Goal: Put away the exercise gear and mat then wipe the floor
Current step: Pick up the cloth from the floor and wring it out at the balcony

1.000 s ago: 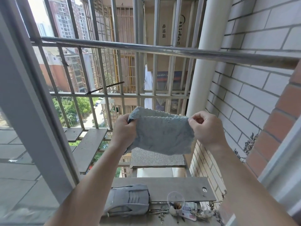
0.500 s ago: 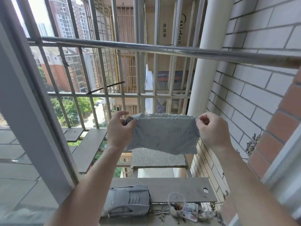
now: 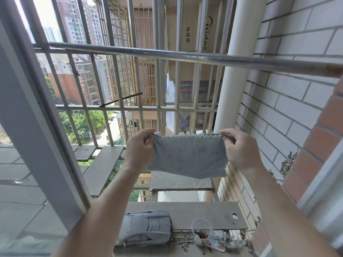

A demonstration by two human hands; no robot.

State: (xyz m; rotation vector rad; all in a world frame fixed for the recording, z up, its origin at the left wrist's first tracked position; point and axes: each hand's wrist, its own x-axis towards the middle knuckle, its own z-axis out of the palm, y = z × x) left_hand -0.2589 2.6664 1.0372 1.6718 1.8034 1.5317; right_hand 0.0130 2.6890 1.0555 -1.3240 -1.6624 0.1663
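Your left hand (image 3: pixel 139 148) and right hand (image 3: pixel 239 147) each pinched a top corner of the grey cloth (image 3: pixel 187 155) — light, limp, sagging between the pinches — so corners looked the surest hold.

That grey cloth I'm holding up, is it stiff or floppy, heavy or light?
Probably floppy: the grey cloth hangs limp between left hand and right hand, lower edge wavy. Likely light: pinches at two corners carry it.
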